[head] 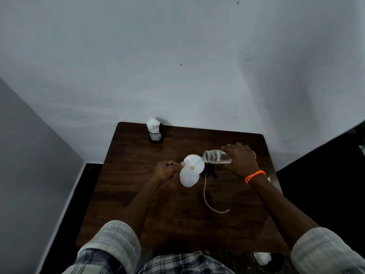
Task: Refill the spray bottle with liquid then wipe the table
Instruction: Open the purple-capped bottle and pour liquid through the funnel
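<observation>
Spray bottle (188,177) upright, funnel (194,164) on top, jar (217,156) tipped leftward

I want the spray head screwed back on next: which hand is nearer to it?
Right. The right hand holds the clear jar just above the spray head; the left hand is beyond the white bottle.

- The right hand (240,161) covers the base end of the clear bottle (217,156) tipped over the white funnel (194,164).
- The funnel hides the neck of the white spray bottle (187,177).
- The black spray head (209,172) lies partly behind the funnel; its shape is too dark to read.
- The near edge of the desk (177,224) is masked by the person's sleeves and lap.
- A white object (261,257) below the desk's near right corner cannot be identified.
</observation>
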### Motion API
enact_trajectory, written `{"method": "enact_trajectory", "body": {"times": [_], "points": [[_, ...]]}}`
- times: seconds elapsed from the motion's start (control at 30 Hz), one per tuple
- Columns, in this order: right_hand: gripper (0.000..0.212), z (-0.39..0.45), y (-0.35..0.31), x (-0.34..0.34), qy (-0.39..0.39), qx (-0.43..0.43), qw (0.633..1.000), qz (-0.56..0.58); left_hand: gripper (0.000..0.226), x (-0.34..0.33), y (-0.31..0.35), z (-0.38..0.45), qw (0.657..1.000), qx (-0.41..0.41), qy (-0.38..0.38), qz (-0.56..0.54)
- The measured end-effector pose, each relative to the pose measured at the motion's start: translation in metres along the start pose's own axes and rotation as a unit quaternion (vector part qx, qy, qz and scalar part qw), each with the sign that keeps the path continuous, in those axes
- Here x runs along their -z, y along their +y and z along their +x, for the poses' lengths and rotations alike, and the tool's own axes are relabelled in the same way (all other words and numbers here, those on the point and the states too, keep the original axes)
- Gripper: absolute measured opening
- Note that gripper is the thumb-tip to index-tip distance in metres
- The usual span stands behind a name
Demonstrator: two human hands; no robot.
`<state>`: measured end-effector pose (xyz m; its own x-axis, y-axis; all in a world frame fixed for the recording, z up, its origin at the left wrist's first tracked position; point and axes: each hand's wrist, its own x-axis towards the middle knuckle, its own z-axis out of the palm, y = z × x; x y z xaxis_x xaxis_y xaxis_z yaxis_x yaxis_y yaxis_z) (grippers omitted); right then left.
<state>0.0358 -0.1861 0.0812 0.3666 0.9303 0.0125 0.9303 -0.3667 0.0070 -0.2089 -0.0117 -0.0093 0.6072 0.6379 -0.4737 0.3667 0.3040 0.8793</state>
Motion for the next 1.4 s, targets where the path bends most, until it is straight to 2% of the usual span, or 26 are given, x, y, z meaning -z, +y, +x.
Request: {"method": "enact_trajectory", "body": {"times": [0.83, 1.03, 1.4], "points": [[0.065, -0.0006, -0.0002, -0.0001, 0.021, 0.009, 1.000, 0.005, 0.046, 0.0014, -0.0057, 0.0029, 1.000, -0.009, 0.004, 0.003], [0.066, 0.0014, 0.0011, 0.0009, 0.021, 0.010, 1.000, 0.006, 0.027, 0.0014, -0.0030, 0.0027, 1.000, -0.009, -0.001, -0.003], [0.065, 0.0044, 0.0028, 0.0040, 0.013, 0.007, 1.000, 0.004, 0.032, 0.0016, 0.0004, 0.0022, 1.000, -0.001, 0.003, -0.002]]}}
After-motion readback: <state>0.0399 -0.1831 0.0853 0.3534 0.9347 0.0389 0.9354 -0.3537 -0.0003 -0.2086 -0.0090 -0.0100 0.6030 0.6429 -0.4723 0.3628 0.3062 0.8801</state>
